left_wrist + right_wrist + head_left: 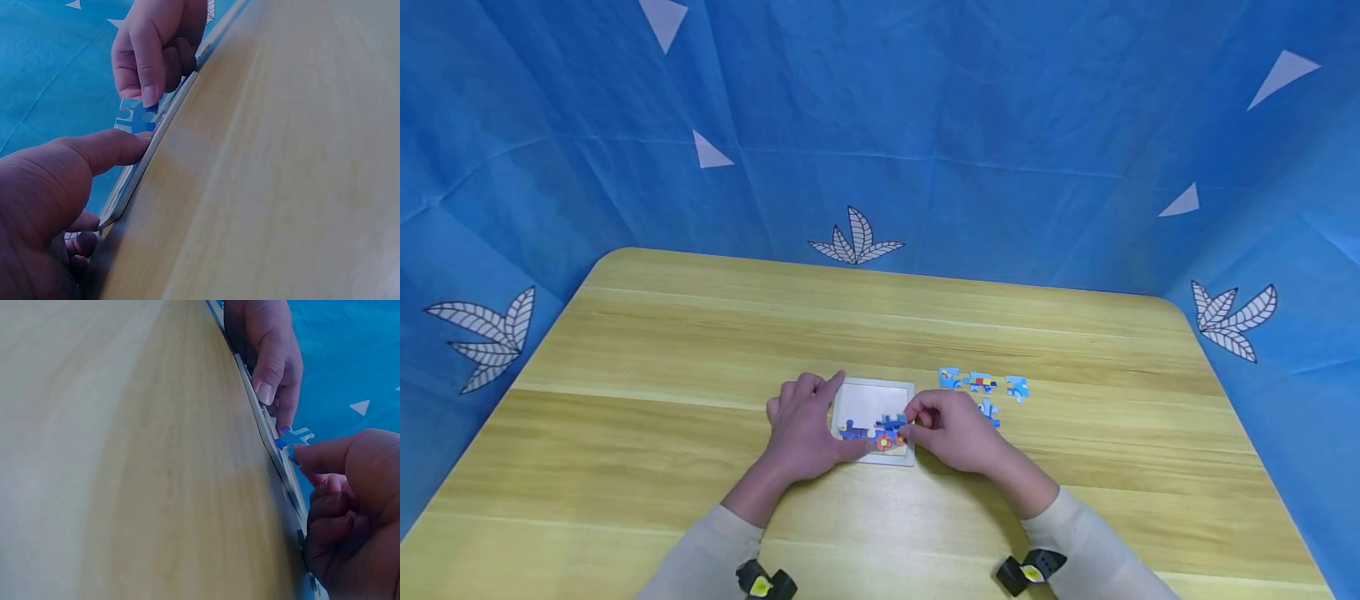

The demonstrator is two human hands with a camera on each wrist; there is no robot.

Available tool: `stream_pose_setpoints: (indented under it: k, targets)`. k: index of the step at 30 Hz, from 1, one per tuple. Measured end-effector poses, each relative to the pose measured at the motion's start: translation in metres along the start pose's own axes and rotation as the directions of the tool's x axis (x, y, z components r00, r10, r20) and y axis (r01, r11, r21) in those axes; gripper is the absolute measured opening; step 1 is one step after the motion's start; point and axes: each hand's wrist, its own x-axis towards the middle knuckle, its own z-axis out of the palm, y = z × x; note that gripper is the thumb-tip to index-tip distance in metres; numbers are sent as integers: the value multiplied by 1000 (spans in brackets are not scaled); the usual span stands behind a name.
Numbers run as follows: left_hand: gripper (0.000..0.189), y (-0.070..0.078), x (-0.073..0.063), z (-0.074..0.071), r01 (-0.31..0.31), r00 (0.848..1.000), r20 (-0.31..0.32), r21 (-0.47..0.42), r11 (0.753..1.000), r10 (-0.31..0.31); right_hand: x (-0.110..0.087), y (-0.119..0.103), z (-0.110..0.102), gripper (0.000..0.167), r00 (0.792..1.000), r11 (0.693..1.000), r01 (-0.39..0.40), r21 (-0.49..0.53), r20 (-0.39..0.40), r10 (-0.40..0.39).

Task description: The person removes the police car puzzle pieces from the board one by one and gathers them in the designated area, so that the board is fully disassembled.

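A square white puzzle tray lies on the table, with joined jigsaw pieces along its near side showing a blue picture with red-and-yellow round shapes. My right hand pinches a blue jigsaw piece between thumb and forefinger, tilted just above the joined row. In the right wrist view that puzzle piece shows its knobs and notches. My left hand rests at the tray's left side. Its forefinger lies by the far left corner and its thumb presses the near row.
Several loose blue jigsaw pieces lie right of the tray, one partly behind my right hand. The wooden table runs back to a blue cloth hung around it. A black wrist camera sits on each sleeve.
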Motion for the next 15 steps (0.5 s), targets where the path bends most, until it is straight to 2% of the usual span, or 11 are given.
stream_pose_setpoints:
  k: [5, 15]
  targets:
    - [108, 0, 0, 1, 8, 1000, 7, -7, 1000, -8, -7, -1, -3, 12, 999, 998, -17, 66, -43, 20]
    - [108, 0, 0, 1, 14, 1000, 5, -15, 1000, -14, -36, 10, -30, 14, 983, 991, -108, 77, -137, 118]
